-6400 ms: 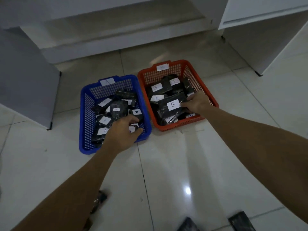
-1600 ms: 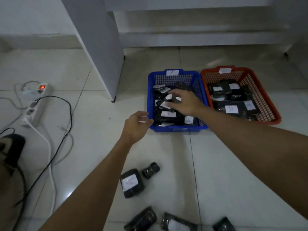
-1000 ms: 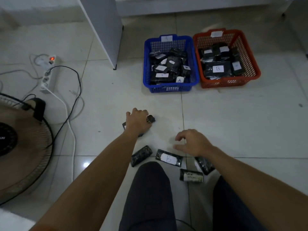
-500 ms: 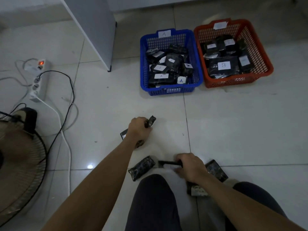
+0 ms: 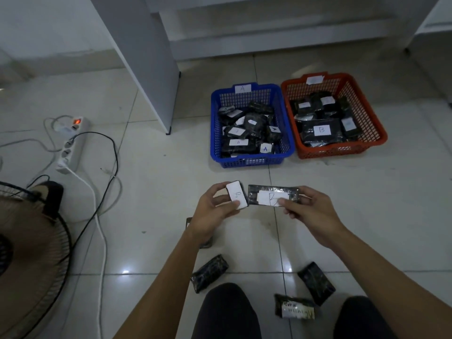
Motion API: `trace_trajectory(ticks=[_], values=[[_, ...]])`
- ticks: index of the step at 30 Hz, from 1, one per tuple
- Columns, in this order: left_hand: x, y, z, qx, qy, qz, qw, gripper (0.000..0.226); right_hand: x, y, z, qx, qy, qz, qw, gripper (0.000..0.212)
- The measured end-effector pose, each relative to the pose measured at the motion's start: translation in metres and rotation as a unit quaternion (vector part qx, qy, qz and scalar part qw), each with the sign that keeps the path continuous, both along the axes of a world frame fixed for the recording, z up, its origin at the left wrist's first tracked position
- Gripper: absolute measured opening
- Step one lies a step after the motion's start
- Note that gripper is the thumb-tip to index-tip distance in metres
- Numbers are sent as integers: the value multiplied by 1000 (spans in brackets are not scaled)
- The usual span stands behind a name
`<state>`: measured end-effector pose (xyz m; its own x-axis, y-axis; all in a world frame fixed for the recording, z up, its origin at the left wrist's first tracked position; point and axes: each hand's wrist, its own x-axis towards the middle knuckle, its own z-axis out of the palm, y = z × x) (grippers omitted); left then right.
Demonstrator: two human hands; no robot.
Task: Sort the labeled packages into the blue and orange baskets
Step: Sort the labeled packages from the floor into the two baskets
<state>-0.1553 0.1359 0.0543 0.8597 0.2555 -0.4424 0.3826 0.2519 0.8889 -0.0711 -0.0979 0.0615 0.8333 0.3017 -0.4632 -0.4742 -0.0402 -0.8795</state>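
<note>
A small black package (image 5: 236, 198) bearing a white label was held in the left hand (image 5: 212, 211), pinched between thumb and fingers. A longer black package (image 5: 273, 198), its white label marked "B", was gripped at its right end by the right hand (image 5: 308, 208). Both packages were held side by side above the tiled floor (image 5: 156, 182), almost touching, with labels turned upward.

The blue basket (image 5: 252, 162), tagged "A" on its far rim, was placed on the floor ahead of the hands and was loaded with black packages carrying "A" labels. The orange basket (image 5: 342, 150) was set just beside it on the right, touching or nearly touching it, and contained black packages, one clearly marked "B".

Three further wrapped packages were left on the floor near the knees: one (image 5: 209, 272) below the left forearm, one (image 5: 316, 283) to the right, and one (image 5: 294, 310) with a handwritten label between the knees. A further dark item was partly hidden under the left wrist.

A power strip (image 5: 71, 145) with a lit switch and cables was located at the left, and a fan (image 5: 31, 255) at the lower left.
</note>
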Motion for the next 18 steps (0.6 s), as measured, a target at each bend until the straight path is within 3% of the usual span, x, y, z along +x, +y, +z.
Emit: trace_trajectory(ticks=[3, 5, 13, 18], values=[[0, -6, 4, -44, -6, 22, 999, 64, 7, -2, 8, 26, 11, -13, 1000, 30], [1, -10, 6, -48, -13, 28, 998, 59, 8, -4, 9, 37, 18, -19, 999, 29], [23, -12, -1, 40, 1, 76, 996, 38, 19, -9, -9, 61, 35, -64, 995, 23], [64, -29, 0, 43, 4, 95, 995, 33, 52, -23, -12, 41, 31, -146, 988, 22]])
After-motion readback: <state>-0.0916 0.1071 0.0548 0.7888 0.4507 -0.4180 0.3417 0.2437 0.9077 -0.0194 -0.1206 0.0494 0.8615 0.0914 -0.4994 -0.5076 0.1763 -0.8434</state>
